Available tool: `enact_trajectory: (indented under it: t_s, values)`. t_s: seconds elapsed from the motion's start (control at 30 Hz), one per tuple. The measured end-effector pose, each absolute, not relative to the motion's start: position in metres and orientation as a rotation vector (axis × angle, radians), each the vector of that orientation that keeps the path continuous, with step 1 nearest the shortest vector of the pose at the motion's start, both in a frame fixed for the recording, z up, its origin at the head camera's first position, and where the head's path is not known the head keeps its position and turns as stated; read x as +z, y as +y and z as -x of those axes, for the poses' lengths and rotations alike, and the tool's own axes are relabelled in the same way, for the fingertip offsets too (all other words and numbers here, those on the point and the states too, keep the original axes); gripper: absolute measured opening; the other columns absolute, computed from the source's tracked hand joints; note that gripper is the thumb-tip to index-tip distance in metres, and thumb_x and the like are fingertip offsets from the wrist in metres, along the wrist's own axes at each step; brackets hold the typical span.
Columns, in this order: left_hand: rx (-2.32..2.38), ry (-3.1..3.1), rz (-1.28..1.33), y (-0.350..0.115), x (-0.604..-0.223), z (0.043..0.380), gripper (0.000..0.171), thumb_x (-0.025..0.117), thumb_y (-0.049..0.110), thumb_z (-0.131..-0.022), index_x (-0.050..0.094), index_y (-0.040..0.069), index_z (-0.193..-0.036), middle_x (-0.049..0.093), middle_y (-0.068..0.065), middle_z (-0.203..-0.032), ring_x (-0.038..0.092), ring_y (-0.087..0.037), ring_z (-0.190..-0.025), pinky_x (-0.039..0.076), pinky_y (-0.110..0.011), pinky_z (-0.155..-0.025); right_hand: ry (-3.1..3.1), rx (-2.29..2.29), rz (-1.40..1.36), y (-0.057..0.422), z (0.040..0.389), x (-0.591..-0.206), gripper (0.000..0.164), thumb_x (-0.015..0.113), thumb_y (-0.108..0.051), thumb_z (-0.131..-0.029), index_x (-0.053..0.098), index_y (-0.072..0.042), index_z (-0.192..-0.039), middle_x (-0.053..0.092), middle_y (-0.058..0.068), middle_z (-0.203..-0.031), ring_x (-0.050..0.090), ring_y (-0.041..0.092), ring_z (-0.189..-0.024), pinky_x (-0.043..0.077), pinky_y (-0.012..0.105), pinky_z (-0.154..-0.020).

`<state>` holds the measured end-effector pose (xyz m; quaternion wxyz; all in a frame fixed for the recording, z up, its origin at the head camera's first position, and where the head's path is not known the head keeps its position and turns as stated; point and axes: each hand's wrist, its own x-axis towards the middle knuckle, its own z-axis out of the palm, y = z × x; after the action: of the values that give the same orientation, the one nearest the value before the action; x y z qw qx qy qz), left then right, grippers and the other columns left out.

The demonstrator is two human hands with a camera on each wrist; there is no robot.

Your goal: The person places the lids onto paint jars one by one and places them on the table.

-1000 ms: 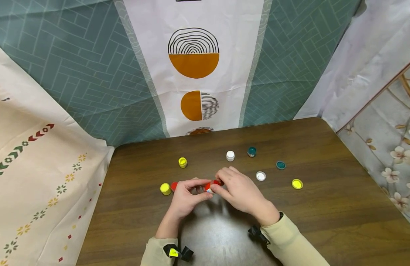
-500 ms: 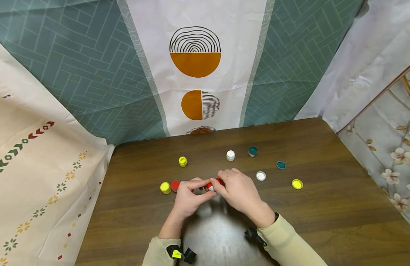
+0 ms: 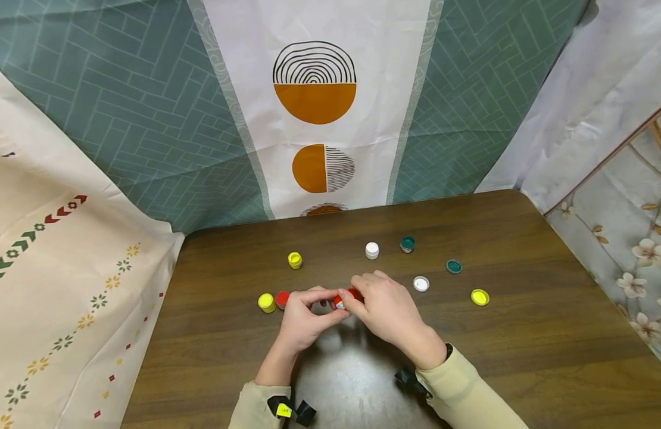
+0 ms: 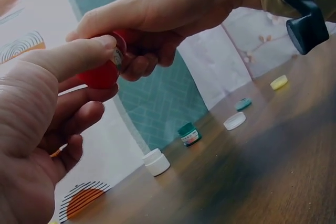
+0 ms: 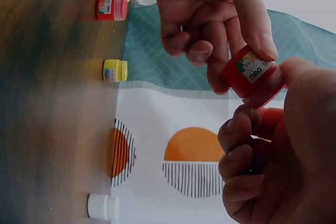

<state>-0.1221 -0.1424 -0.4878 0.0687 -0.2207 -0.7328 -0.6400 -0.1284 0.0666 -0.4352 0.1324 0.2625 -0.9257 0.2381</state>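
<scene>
Jar labels, with no word surely legible
The raised red jar [image 5: 236,78] bore a pale label [image 5: 254,68] with a green patch, a round mark and a few bold dark letters, turned at a slant and too unclear to give a word; print on the second red jar [image 5: 111,7], the yellow jar [image 5: 114,70] and the green jar [image 4: 189,134] was too small or blurred, as were the dark marks on the yellow wrist tag [image 3: 283,410]

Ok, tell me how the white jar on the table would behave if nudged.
The white jar looks squat and stands upright, so it would probably slide rather than tip. Knocked over, its round side would likely let it roll. Smooth walls may feel slippery.
</scene>
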Motion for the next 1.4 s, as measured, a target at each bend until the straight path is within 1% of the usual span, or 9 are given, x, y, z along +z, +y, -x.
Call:
enact_trajectory:
  t_s: [0.1,0.4,0.63,0.83,0.9,1.03,1.2,1.3,1.4]
  values:
    - [-1.931,-2.236,0.679,-0.143,-0.487,0.123,0.028,0.090,0.000,-0.084,0.083,0.007,-0.110,0.079,-0.004,-0.095,0.067,-0.027,-0.083,0.053,-0.045,-0.076,-2.684,0.698,-0.756,0.067,0.126,-0.434,0.045,0.069,-0.038,-0.104,0.044,-0.024,-0.069,0.036,-0.013,-0.063,0.039,0.012,-0.065,0.032,0.025,-0.054]
    - [-1.942,-2.254,0.700,-0.143,-0.487,0.124,0.033,0.091,0.000,-0.082,0.081,0.007,-0.113,0.079,0.000,-0.101,0.067,-0.017,-0.085,0.053,-0.037,-0.075,-2.666,0.679,-0.752,0.066,0.123,-0.434,0.047,0.069,-0.041,-0.104,0.043,-0.024,-0.068,0.036,-0.013,-0.063,0.042,0.012,-0.066,0.034,0.025,-0.053]
    - [-1.858,-2.342,0.646,-0.143,-0.484,0.122,0.031,0.093,0.011,-0.082,0.083,0.012,-0.112,0.080,0.003,-0.099,0.067,-0.018,-0.085,0.052,-0.038,-0.076,-2.709,0.681,-0.743,0.067,0.123,-0.434,0.046,0.065,-0.049,-0.106,0.048,-0.025,-0.070,0.039,-0.015,-0.064,0.046,0.012,-0.069,0.037,0.026,-0.055]
    - [-1.836,-2.406,0.581,-0.148,-0.479,0.121,0.035,0.090,0.011,-0.084,0.076,0.015,-0.115,0.078,0.005,-0.101,0.070,-0.015,-0.091,0.052,-0.044,-0.079,-2.756,0.755,-0.712,0.081,0.126,-0.433,0.047,0.054,-0.052,-0.111,0.051,-0.025,-0.072,0.041,-0.013,-0.063,0.045,0.010,-0.063,0.039,0.028,-0.055]
    - [-1.831,-2.415,0.568,-0.151,-0.477,0.122,0.036,0.089,0.009,-0.085,0.073,0.016,-0.116,0.079,0.006,-0.101,0.070,-0.016,-0.095,0.052,-0.047,-0.081,-2.766,0.765,-0.690,0.087,0.128,-0.432,0.047,0.052,-0.052,-0.112,0.051,-0.025,-0.074,0.041,-0.011,-0.064,0.045,0.009,-0.061,0.039,0.029,-0.055]
    - [-1.784,-2.451,0.521,-0.161,-0.476,0.123,0.037,0.086,0.007,-0.088,0.067,0.016,-0.118,0.080,0.008,-0.104,0.068,-0.016,-0.099,0.052,-0.051,-0.084,-2.779,0.765,-0.638,0.103,0.131,-0.430,0.043,0.051,-0.050,-0.112,0.058,-0.024,-0.079,0.044,-0.010,-0.067,0.047,0.009,-0.061,0.043,0.032,-0.057]
    - [-1.705,-2.523,0.465,-0.178,-0.472,0.124,0.037,0.083,0.010,-0.093,0.063,0.018,-0.123,0.080,0.011,-0.107,0.066,-0.021,-0.100,0.052,-0.055,-0.086,-2.807,0.775,-0.586,0.121,0.134,-0.427,0.038,0.052,-0.045,-0.113,0.064,-0.021,-0.086,0.046,-0.008,-0.068,0.051,0.013,-0.064,0.045,0.036,-0.058]
    - [-1.640,-2.554,0.409,-0.190,-0.469,0.126,0.036,0.084,0.015,-0.093,0.066,0.020,-0.124,0.079,0.009,-0.105,0.065,-0.031,-0.093,0.052,-0.050,-0.078,-2.823,0.793,-0.570,0.130,0.134,-0.426,0.039,0.051,-0.045,-0.113,0.065,-0.019,-0.088,0.047,-0.008,-0.069,0.052,0.013,-0.064,0.045,0.036,-0.059]
    - [-1.539,-2.564,0.321,-0.203,-0.470,0.128,0.037,0.087,0.017,-0.090,0.069,0.022,-0.122,0.074,0.007,-0.105,0.063,-0.033,-0.089,0.052,-0.044,-0.074,-2.833,0.804,-0.553,0.136,0.133,-0.429,0.039,0.051,-0.046,-0.114,0.065,-0.020,-0.089,0.048,-0.008,-0.069,0.052,0.014,-0.066,0.045,0.037,-0.060]
